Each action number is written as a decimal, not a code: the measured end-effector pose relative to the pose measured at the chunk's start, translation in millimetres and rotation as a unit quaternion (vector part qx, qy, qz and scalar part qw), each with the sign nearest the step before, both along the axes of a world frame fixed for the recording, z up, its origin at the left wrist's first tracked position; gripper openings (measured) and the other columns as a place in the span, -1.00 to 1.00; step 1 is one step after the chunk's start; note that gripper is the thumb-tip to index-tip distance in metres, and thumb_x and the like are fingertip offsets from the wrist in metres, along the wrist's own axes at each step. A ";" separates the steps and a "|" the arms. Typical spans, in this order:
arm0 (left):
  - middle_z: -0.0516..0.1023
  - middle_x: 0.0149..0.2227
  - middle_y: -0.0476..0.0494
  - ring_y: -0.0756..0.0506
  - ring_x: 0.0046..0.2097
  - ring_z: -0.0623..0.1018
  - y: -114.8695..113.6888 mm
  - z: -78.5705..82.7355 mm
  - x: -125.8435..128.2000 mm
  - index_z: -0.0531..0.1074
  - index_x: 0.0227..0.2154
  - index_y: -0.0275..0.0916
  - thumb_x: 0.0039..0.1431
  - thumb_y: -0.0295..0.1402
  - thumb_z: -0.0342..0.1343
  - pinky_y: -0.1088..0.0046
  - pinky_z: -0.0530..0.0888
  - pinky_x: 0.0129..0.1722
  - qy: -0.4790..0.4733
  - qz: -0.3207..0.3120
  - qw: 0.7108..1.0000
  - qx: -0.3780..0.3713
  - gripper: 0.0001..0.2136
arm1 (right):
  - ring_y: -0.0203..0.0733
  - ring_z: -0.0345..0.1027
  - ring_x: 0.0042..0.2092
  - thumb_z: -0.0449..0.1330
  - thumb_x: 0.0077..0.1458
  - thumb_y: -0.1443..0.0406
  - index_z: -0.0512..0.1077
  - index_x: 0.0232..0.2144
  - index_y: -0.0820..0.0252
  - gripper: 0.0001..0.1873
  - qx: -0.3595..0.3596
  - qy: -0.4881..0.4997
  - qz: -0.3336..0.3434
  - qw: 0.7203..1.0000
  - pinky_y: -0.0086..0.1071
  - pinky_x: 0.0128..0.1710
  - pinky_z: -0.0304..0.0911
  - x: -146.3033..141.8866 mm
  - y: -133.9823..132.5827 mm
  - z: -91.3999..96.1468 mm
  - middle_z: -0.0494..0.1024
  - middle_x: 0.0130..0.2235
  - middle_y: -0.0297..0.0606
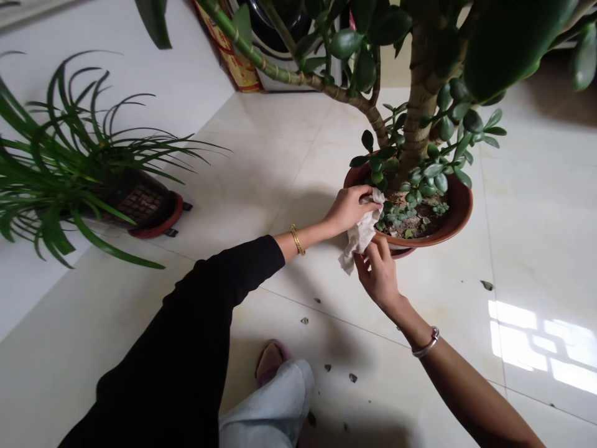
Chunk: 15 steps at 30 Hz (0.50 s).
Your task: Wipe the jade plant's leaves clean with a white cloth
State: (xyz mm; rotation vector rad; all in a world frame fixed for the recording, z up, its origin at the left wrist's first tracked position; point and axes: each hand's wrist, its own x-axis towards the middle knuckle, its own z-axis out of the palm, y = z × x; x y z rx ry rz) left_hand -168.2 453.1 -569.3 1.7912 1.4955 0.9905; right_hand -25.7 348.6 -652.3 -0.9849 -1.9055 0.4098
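A crumpled whitish tissue (362, 233) hangs at the near left rim of a brown plant pot (459, 208). My left hand (347, 208), with a gold bangle at the wrist, pinches the tissue's upper part. Just below, my right hand (380, 270) is at the tissue's lower edge against the pot's outer side, its fingers curled; a silver bangle circles that wrist. Whether the right fingers grip the tissue or only touch it is hidden. From the pot rises a thick-stemmed jade plant (416, 124), with soil (415, 224) and small leaves around its base.
At left, a long-leaved plant (107, 149) stands in a dark pot (144, 199) on a red wheeled saucer (163, 218). Fallen leaves (353, 378) dot the tiled floor (289, 311). Behind are a white appliance (289, 78) and a red-yellow bag (240, 68). Branches overhang the upper right.
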 end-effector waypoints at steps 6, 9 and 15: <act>0.60 -0.35 -0.05 -0.06 -0.23 0.56 -5.5 -0.9 -3.1 0.55 -0.42 -0.23 0.33 -0.37 0.26 0.41 0.45 -0.07 0.007 -0.004 1.000 0.030 -0.83 | -0.25 0.34 -0.35 0.10 0.35 0.34 0.36 -0.14 0.09 -0.93 -0.059 0.042 0.012 0.997 -0.39 -0.43 0.39 -0.4 -0.9 2.2 0.46 -0.18 -0.22; 0.53 -0.38 -0.04 -0.06 -0.24 0.52 -11.6 0.1 -8.8 0.45 -0.47 -0.20 0.39 -0.32 0.19 0.41 0.43 -0.08 0.006 0.017 0.999 0.047 -0.73 | -0.28 0.32 -0.38 0.12 0.32 0.30 0.34 -0.19 0.08 -0.98 -0.072 0.052 0.007 0.996 -0.42 -0.44 0.36 0.3 -3.3 4.7 0.44 -0.28 -0.30; 0.41 -0.35 -0.01 -0.03 -0.27 0.44 -42.0 4.7 -28.5 0.32 -0.38 -0.16 0.48 -0.21 0.05 0.46 0.41 -0.17 -0.019 0.063 0.994 0.084 -0.73 | -0.32 0.29 -0.49 0.13 0.31 0.22 0.28 -0.23 0.06 -0.92 -0.152 0.136 -0.051 0.978 -0.44 -0.53 0.28 7.1 -8.3 13.9 0.41 -0.42 -0.45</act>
